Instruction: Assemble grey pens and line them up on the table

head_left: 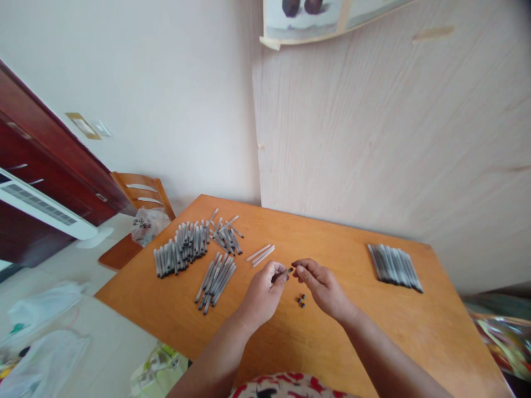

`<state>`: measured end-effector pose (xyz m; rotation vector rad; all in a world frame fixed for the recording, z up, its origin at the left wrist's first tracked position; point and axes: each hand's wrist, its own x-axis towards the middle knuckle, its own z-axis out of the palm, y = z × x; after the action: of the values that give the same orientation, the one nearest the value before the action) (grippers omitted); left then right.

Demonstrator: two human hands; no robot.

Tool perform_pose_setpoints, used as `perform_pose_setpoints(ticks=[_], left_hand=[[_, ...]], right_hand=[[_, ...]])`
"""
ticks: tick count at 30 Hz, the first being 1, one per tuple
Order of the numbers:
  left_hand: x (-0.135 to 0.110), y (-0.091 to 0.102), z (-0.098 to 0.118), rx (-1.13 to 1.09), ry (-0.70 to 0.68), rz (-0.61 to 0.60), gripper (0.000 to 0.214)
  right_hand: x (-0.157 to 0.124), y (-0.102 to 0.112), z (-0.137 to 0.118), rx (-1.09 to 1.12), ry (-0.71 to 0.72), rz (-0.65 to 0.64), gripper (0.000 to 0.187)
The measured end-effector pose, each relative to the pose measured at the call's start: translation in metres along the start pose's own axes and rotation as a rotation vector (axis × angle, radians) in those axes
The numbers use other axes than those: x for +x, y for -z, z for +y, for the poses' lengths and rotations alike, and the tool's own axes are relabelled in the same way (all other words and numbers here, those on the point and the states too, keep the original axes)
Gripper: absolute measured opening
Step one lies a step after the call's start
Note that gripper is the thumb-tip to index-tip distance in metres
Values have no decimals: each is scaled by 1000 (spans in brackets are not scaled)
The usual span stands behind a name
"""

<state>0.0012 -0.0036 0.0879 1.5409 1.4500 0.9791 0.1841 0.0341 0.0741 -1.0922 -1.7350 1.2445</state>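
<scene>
My left hand (265,290) is closed around a slim pen (289,271), whose dark end points right toward my other hand. With thumb and forefinger pinched, my right hand (317,282) is right by that dark end; whether anything small is between its fingertips I cannot make out. Below the hands, several small black end pieces (301,300) lie loose on the wooden table (332,342). Just beyond my left hand rest a few clear, pale tubes (261,255) side by side.
Left of my hands lie a bundle of pens (215,281), a large heap of pens (182,247) and a looser pile (226,236). A neat row of pens (395,267) sits at the right. A chair (143,193) holding a plastic bag (150,225) stands beyond the left edge.
</scene>
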Motion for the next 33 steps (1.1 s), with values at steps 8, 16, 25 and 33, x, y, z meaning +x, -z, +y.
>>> perform_pose_setpoints(ticks=[8,16,25,33], left_hand=[[-2,0,3,-59,3,-62,25],[-3,5,6,84,-4,-156,32],[-5,3,10,384,-103,-39,20],[-4,6,12,422,-113,-47,24]], right_hand=[[0,-5,0,69,-60,6,29],[-1,-4,-1,144,-67,-18,31],[-4,-17,1,230,-252,54,28],[-4,-22,2,286,-282,103,28]])
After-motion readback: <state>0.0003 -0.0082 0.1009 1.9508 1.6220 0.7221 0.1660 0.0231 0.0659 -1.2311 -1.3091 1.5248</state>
